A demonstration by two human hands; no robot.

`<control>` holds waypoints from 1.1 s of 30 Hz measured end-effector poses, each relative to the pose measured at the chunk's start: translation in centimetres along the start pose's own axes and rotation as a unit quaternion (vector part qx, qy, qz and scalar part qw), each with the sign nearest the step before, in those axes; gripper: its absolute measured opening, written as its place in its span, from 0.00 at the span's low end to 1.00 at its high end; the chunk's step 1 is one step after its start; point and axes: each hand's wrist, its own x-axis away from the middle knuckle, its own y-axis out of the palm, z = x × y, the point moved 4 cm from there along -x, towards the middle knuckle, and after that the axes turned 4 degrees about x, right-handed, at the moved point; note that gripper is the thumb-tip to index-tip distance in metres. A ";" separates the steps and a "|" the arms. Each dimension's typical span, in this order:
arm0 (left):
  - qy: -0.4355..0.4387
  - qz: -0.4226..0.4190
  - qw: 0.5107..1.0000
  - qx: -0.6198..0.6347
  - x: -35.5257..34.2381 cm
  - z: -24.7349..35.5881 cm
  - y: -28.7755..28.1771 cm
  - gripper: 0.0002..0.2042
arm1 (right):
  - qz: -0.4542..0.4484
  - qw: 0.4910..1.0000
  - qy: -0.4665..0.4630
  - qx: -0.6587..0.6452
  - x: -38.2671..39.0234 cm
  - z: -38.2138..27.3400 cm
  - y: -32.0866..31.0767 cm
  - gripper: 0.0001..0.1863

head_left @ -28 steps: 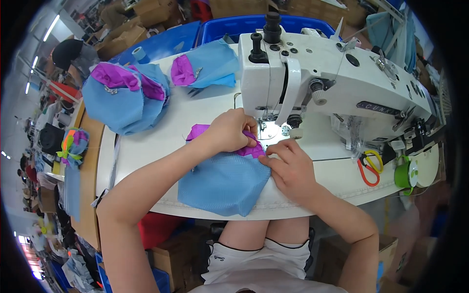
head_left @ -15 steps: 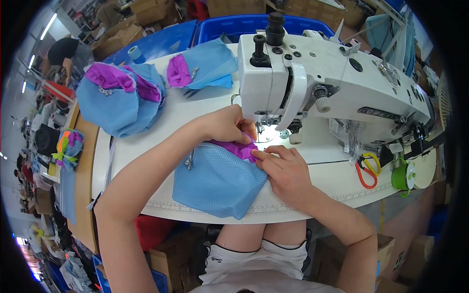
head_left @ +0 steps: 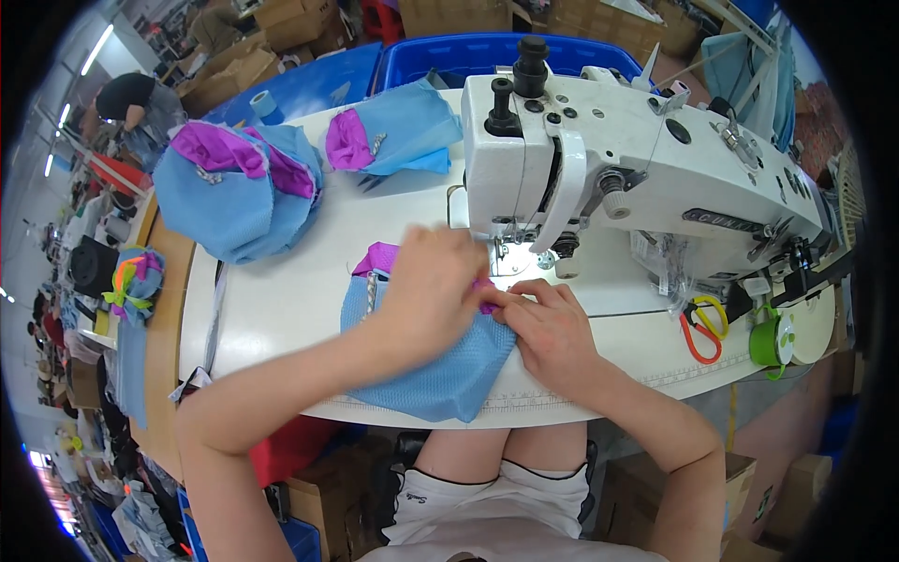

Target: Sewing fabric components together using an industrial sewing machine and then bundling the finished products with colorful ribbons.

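Note:
A blue mesh fabric pouch [head_left: 445, 379] with a purple lining and a grey cord lies on the white sewing table, in front of the sewing machine [head_left: 646, 150]. My right hand [head_left: 554, 335] pinches its purple edge just below the needle area. Over the pouch's upper part is my left hand [head_left: 433, 295], smeared by motion, its fingertips close to my right fingers. Whether those left fingers grip the cloth is not visible. The purple edge sits a little in front of the lit needle plate [head_left: 513, 258], apart from it.
Similar blue and purple pieces lie at the back: a rounded pile [head_left: 229, 211] and a flat one [head_left: 398, 131]. Scissors [head_left: 704, 328] with red and yellow handles and a green round object [head_left: 770, 339] are at the right. A blue bin [head_left: 412, 58] stands behind.
My left hand has come off the purple edge by the needle and moved nearer, over the pouch. The purple lining at its left now shows. My right hand stays at the edge.

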 end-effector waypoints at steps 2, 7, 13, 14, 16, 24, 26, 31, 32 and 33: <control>0.012 -0.019 0.998 0.051 2.7 1.3 1.0 0.07 | -0.006 1.000 0.003 0.009 -0.1 -0.3 0.0 0.14; 0.030 0.019 0.998 0.044 5.4 1.2 2.2 0.16 | 0.005 1.000 0.003 0.008 -0.1 -0.3 0.1 0.13; 0.030 0.006 0.998 0.057 5.9 0.8 2.6 0.21 | 0.007 1.000 0.007 -0.003 -0.1 -0.3 -0.1 0.11; 0.034 0.008 0.998 0.052 5.9 0.8 2.6 0.21 | 0.016 1.000 0.009 -0.004 -0.1 -0.3 -0.2 0.10; 0.034 0.002 0.998 0.049 5.9 0.6 2.8 0.21 | 0.014 1.000 0.018 -0.006 -0.2 -0.2 -0.2 0.10; 0.009 -0.010 1.000 -0.026 6.2 1.3 2.8 0.21 | -0.003 1.000 0.028 0.003 -0.4 -0.2 -0.1 0.12; 0.005 -0.017 1.000 -0.019 5.9 1.0 2.8 0.20 | 0.011 0.999 0.018 0.034 -0.3 -0.4 -0.3 0.12; 0.040 -0.036 0.998 0.011 4.8 -0.2 2.2 0.19 | 0.045 0.998 0.013 0.043 0.2 -0.3 -0.3 0.11; 0.052 -0.053 0.997 0.016 4.4 -0.3 2.1 0.19 | 0.050 0.998 0.017 0.047 0.3 -0.4 -0.3 0.11; 0.055 -0.055 0.997 0.016 4.2 -0.5 2.0 0.19 | 0.052 0.997 0.020 0.046 0.3 -0.3 -0.4 0.11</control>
